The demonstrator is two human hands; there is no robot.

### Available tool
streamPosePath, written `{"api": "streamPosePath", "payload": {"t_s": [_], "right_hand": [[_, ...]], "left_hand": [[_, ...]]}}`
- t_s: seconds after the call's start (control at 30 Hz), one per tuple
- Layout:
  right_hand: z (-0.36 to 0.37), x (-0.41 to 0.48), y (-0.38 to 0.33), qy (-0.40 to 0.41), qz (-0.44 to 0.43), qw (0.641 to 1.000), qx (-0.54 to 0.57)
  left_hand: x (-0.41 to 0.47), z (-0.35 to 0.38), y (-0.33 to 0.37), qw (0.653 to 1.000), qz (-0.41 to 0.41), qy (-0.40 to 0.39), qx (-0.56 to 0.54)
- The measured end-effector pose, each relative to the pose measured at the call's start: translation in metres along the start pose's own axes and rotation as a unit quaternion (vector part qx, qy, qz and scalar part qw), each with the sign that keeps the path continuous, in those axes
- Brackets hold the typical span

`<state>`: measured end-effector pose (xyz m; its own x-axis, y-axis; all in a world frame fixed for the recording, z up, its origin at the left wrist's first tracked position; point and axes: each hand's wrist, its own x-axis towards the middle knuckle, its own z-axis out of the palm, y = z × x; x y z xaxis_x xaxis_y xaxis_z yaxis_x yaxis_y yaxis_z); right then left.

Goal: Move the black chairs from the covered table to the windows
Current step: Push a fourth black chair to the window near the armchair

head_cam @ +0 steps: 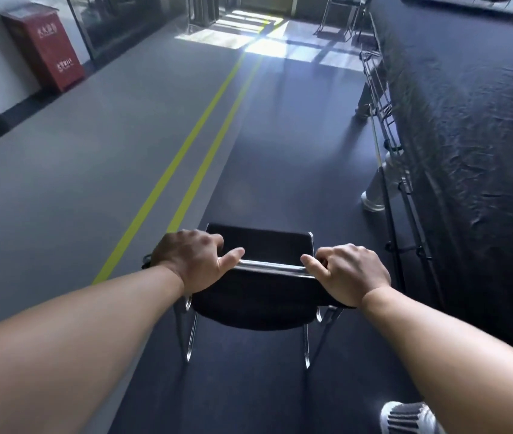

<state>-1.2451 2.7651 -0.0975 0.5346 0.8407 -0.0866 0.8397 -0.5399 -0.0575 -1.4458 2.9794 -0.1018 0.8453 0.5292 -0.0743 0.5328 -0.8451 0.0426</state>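
While both grips hold the chair (260,300), the step in hand reads as the carry leg: chair off the bench (474,104) side, headed for the windows. Left grip (192,261) wraps the left end of the chrome top rail (272,267), fingers curled over, thumb lying along the bar. Right grip (349,274) does the same at the right end. Chair sits directly under and ahead of the grips, seat facing away. Can't tell if its feet are off the floor. Bench runs along to the right of the right grip, with chrome frames (383,98) along its edge. Yellow lines (205,136) run to the left of the left grip, red box (45,48) far left. Sunlit floor (280,42) well ahead of the grips, so the windows are likely there; another chair (339,14) stands near it. Next move calls for walking straight ahead, keeping the legs off the bench frames, and setting down by the light. Task looks partly done at best.
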Motion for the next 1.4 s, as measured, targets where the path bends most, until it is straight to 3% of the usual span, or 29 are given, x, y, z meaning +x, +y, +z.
{"api": "streamPosePath", "payload": {"t_s": [0.4,1.0,1.4], "right_hand": [[-0.004,0.148,-0.026,-0.014,0.016,1.000,0.013],[-0.019,0.399,0.071,0.063,0.001,0.997,-0.039],[-0.048,0.603,0.174,0.061,-0.012,0.997,-0.039]], "left_hand": [[0.184,-0.009,-0.097,0.996,0.084,0.018,0.002],[0.440,-0.025,-0.118,0.996,0.088,0.028,0.009],[0.651,-0.045,-0.108,0.999,0.049,0.020,0.009]]}}
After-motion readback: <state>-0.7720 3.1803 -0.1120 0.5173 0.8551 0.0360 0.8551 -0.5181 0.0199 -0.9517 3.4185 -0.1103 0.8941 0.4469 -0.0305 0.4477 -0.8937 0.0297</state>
